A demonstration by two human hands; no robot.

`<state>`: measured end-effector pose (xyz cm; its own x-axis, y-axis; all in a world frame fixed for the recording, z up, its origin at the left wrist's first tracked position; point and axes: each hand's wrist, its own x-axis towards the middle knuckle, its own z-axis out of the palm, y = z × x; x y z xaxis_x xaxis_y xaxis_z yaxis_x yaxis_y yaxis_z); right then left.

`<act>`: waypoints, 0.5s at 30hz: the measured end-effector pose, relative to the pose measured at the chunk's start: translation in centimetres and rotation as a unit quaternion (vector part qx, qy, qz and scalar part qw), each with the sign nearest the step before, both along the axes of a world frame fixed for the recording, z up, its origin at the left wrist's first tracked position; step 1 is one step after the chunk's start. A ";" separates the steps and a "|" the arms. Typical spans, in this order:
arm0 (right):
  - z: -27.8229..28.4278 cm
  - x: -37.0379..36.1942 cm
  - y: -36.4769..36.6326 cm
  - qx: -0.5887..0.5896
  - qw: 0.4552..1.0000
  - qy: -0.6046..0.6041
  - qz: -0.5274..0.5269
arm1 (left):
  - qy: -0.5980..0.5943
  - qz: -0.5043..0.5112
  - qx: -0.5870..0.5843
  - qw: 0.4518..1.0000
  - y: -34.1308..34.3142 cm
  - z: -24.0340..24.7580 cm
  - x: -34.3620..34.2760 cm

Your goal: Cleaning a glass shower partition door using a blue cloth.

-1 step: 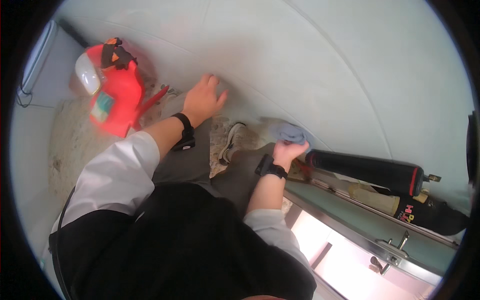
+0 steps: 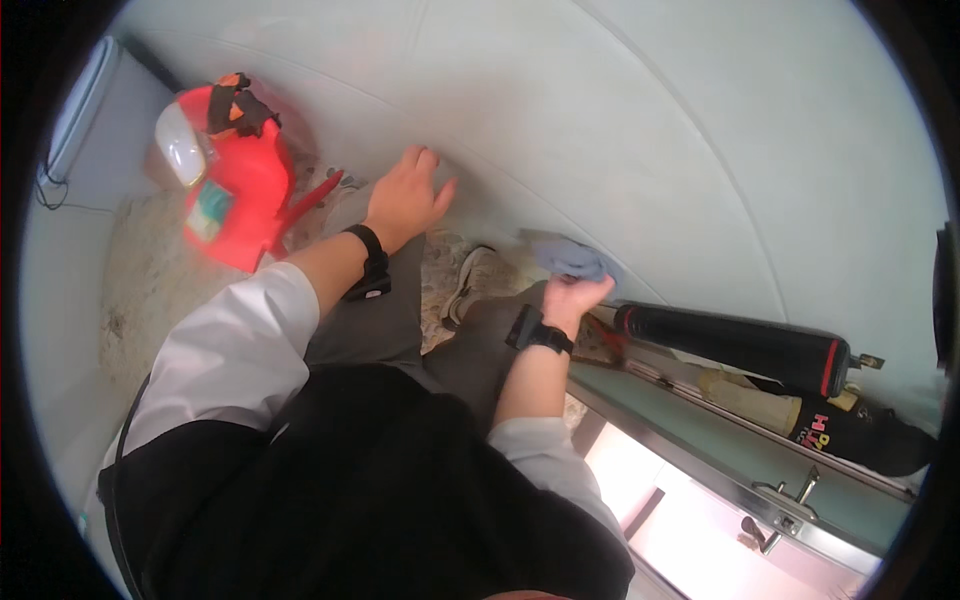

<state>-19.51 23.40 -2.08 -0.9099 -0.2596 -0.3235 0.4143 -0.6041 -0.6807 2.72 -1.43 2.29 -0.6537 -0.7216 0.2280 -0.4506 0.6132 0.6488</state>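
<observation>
Blue-grey cloth (image 2: 574,258) in the right fingers (image 2: 598,290), beside the wall (image 2: 690,190).

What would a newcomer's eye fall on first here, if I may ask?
The bright red plastic stool-like object likely stands out first, at the upper left. Next comes the crumpled grey-blue cloth in the person's bare right hand, right of centre by the smooth pale wall. The long black cylinder with a red band shows farther right, slanting down toward the picture's right edge.
</observation>
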 end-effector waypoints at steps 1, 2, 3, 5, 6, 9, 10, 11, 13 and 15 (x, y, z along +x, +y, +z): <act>-0.6 0.9 -2.1 -0.001 1.000 -0.007 0.006 | -0.015 0.010 0.018 1.000 -0.7 0.4 0.9; -0.8 2.4 -4.7 0.008 0.999 -0.049 0.011 | -0.030 0.020 0.036 0.999 -1.4 0.5 1.8; -1.1 3.9 -7.2 0.016 0.995 -0.091 0.020 | -0.036 0.029 0.033 0.998 -2.2 0.4 2.9; -2.4 5.9 -10.9 0.014 0.993 -0.114 0.038 | -0.025 0.059 -0.002 0.998 -3.6 0.3 4.6; -3.0 6.6 -12.3 0.016 0.990 -0.131 0.048 | -0.028 0.066 -0.006 0.997 -3.9 0.2 5.4; -4.5 9.8 -16.8 -0.012 0.986 -0.132 0.105 | -0.033 0.103 -0.034 0.994 -5.6 0.8 8.4; -3.6 11.1 -18.3 -0.008 0.978 -0.178 0.112 | -0.040 0.118 -0.029 0.992 -5.9 0.7 9.4; -4.5 11.8 -19.5 -0.014 0.976 -0.183 0.119 | -0.046 0.131 -0.024 0.990 -6.3 0.7 10.2; -5.8 13.0 -21.5 -0.078 0.937 -0.205 0.273 | -0.034 0.143 -0.042 0.988 -7.0 0.0 11.4; -3.9 15.1 -23.2 -0.077 0.920 -0.241 0.299 | -0.028 0.157 -0.055 0.986 -7.2 -0.4 12.8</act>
<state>-4.36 0.22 -5.94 -0.3497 -0.7438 -0.5696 0.9355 -0.2443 -0.2553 15.55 -8.59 1.89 -0.4163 -0.8630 0.2863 -0.6618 0.5035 0.5555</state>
